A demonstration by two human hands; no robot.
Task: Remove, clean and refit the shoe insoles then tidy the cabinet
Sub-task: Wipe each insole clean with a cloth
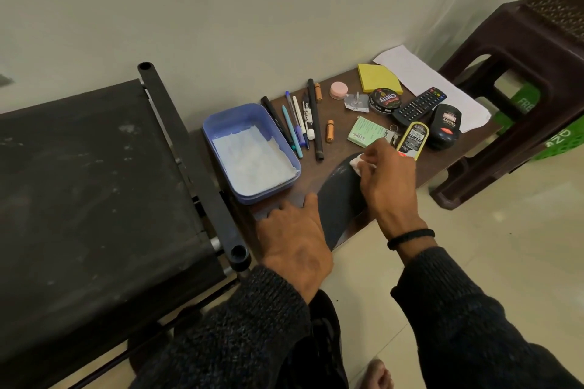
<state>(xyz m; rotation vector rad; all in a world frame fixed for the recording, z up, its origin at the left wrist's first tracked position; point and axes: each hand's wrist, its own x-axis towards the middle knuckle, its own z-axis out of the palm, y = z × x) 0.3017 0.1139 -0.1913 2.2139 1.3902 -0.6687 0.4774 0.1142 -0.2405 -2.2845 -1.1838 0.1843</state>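
Dark knitted sleeves (474, 325) came up from the bottom of the view, and a bare foot (377, 373) showed on the tiled floor (474, 199) between them. At the near edge of the brown tabletop (335, 151) lay the dark insole (339, 199), its heel end hanging just past that edge. On the insole's left side rested the left hand (294, 240), palm down, with its fingers (311, 202) straight and close together, the thumb pressing the insole's edge. Over the insole's toe end, the right hand (387, 180) pinched a small white cloth (357, 164) in curled fingers, and the cloth touched the insole. A black band (410, 238) circled that wrist.

Toward the tabletop's left edge sat a blue box (221, 123) with white paper in it. Beside it lay a row of pens (297, 123). Nearer the far right corner lay a polish tin (385, 100), a remote (418, 106), a yellow pad (377, 77) and a yellow-rimmed bottle (412, 139). Left of the tabletop stood a black fabric rack (94, 183), and to the right a brown stool (521, 73).
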